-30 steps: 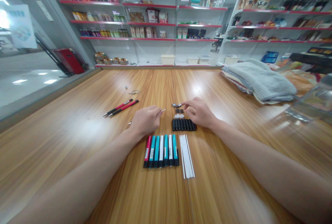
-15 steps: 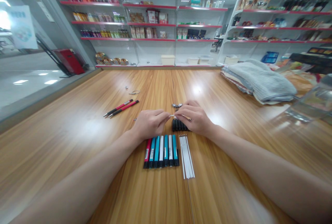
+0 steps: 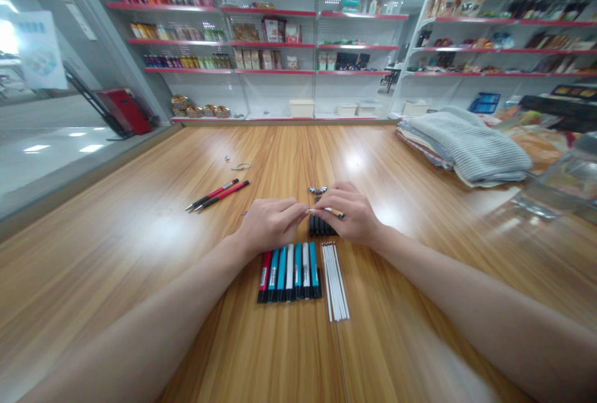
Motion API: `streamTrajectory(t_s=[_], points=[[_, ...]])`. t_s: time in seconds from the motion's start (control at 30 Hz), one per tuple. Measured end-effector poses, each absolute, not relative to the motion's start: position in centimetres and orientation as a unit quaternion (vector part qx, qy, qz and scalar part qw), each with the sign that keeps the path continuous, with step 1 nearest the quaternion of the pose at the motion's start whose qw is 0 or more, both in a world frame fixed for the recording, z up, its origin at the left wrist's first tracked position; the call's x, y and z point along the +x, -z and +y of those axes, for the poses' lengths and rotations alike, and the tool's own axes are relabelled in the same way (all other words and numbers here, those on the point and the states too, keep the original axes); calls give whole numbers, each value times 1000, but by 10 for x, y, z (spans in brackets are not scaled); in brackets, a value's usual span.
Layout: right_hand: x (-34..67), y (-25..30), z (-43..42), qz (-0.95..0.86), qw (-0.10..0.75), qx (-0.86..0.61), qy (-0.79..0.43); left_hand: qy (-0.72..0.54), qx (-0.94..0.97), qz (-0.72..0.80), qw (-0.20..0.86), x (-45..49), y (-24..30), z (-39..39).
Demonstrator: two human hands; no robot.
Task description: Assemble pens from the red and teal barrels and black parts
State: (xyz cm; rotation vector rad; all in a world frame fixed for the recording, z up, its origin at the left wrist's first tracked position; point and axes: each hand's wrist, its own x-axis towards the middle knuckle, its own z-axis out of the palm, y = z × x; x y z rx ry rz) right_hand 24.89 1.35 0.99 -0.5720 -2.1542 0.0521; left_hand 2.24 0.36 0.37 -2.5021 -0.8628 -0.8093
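Landmark: the row of barrels (image 3: 290,269), one red, four teal, two white, black ends nearest the wearer. Far beyond the row I noted a cream bin (image 3: 302,107), contents hidden; well to its right stood a clear container (image 3: 553,185), contents unreadable at my distance. Just beyond the row's right end, a small white piece (image 3: 310,210), slim and mostly covered by fingers, was pinched by the left hand (image 3: 270,224) on one side and the right hand (image 3: 351,213) on the other, fingertips almost meeting. I saw black grips (image 3: 318,226) partly under the right hand, beyond the row, and thin white rods (image 3: 334,282) just right of it. Two red-and-black pens (image 3: 226,196) lay beyond the row, leftward. The bench (image 3: 261,359) was glossy, wood-grained; past the row, red-edged shelves (image 3: 273,71) carried bottles (image 3: 189,61) and packets.
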Motion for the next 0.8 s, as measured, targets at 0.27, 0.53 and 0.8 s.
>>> streamTrajectory(t_s=[0.27, 0.53, 0.8], points=[[264, -6, 25, -700, 551, -348, -292, 304, -872, -345, 169, 19, -4, 5], [307, -3, 59, -548, 487, -331, -594, 320, -864, -347, 173, 16, -4, 6], [343, -25, 56, -627, 41, -362, -688, 327, -861, -352, 164, 14, -2, 7]])
